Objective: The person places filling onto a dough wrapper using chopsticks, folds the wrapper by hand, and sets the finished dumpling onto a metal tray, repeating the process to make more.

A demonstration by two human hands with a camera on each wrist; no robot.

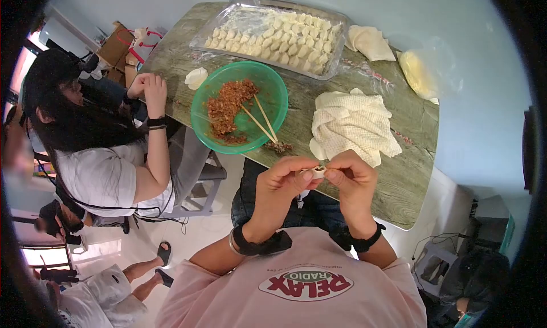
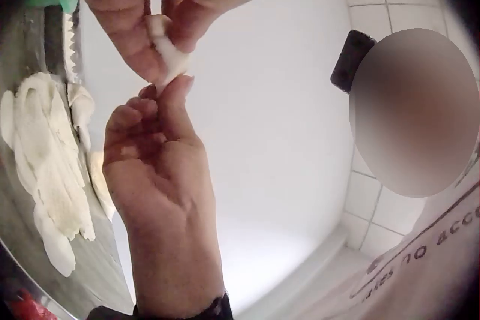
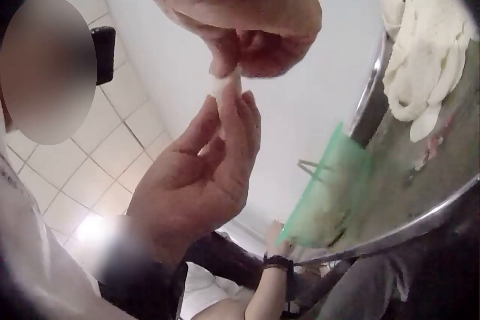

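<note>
Between both hands is a small white dumpling point(image 1: 318, 172), held up in front of the shirt, near the table's front edge. My left hand point(image 1: 279, 182) pinches one end between thumb and fingers. The other end is pinched by my right hand point(image 1: 354, 180). In the left wrist view the dumpling point(image 2: 171, 54) shows as a pale folded piece of dough between the fingertips. Fingers cover much of it in the right wrist view. A green bowl point(image 1: 277, 77) of reddish-brown minced filling stands beyond my left hand, two chopsticks point(image 1: 259, 123) leaning in it.
A crumpled cream cloth point(image 1: 353, 125) lies beyond my right hand. At the back stands a metal tray point(image 1: 336, 71) with rows of dumplings. A dough wrapper point(image 1: 196, 78) lies left of the bowl. Another person point(image 1: 102, 140) sits at the table's left side.
</note>
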